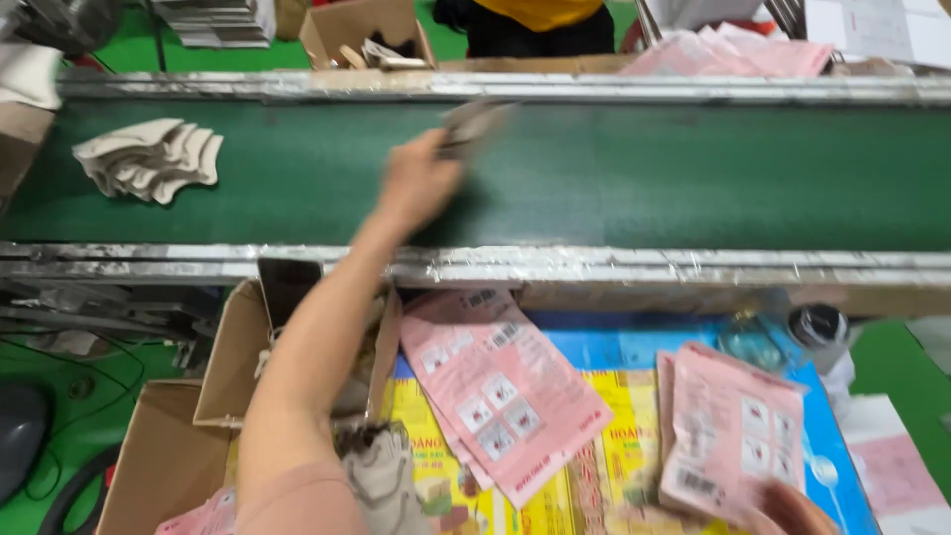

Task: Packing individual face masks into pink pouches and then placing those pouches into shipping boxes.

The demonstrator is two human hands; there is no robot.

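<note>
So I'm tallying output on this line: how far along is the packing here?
Done: one fanned pile of beige pieces already lies on the green conveyor belt. In hand: the left hand reaches over the belt with a small blurred piece; the right hand grips a stack of pink packets. Left: more pink packets on the bench, and beige pieces by the cardboard boxes.

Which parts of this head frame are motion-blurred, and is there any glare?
Head view: the left hand and the small item it holds smear over the green belt; the right hand and pink packet are softly blurred; mild glare lines the metal rail.
</note>
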